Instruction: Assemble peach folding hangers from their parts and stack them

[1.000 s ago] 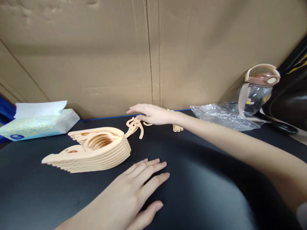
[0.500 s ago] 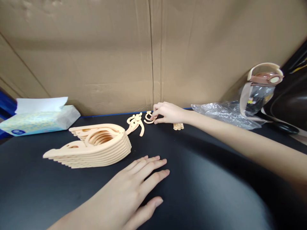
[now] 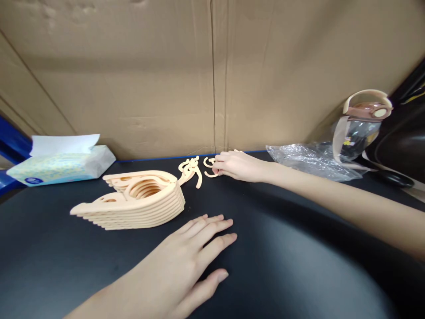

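Observation:
My left hand (image 3: 189, 261) lies palm down on the black tabletop with its fingers spread, holding nothing. To its upper left is a neat stack of cream plastic hanger arms, folded together (image 3: 146, 206). At the back of the table my right hand (image 3: 237, 166) has its fingers bent together on a curved cream hook (image 3: 210, 174); its thumb is hidden. Another hook (image 3: 208, 162) shows just behind those fingertips. Left of the right hand lies a small loose pile of cream hooks (image 3: 191, 168), close to the stack's far end.
A tissue pack (image 3: 63, 164) lies at the back left. On the right, a crumpled clear plastic bag (image 3: 308, 161) rests beside a transparent bottle (image 3: 361, 128) with a pink lid and carrying handle. A brown cardboard wall (image 3: 166, 79) closes off the table's back edge.
My right hand has turned more palm down and shifted slightly right and nearer, covering the small cream pieces once visible under its wrist. My left hand stays flat. The view has shifted slightly.

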Tool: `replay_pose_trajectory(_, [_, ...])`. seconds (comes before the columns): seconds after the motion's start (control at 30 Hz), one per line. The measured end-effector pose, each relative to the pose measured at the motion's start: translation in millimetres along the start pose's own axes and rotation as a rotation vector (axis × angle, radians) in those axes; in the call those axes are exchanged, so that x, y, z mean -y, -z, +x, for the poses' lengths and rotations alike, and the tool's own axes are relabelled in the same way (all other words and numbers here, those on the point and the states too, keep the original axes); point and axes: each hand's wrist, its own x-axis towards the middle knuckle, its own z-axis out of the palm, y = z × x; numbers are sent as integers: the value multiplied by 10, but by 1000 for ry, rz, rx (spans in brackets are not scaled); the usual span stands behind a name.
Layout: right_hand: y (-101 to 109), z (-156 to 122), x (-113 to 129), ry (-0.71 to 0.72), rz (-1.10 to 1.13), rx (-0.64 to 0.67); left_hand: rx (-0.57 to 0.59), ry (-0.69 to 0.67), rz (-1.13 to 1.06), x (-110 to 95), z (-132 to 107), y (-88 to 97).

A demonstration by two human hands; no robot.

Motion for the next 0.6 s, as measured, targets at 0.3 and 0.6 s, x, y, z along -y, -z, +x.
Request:
replay_pose_trajectory(0.3, [59, -246, 67, 32, -42, -28, 9, 10, -31, -5, 8, 8])
replay_pose_trajectory(0.6, [180, -575, 415, 4, -45, -123, -18, 7, -43, 10, -8, 1])
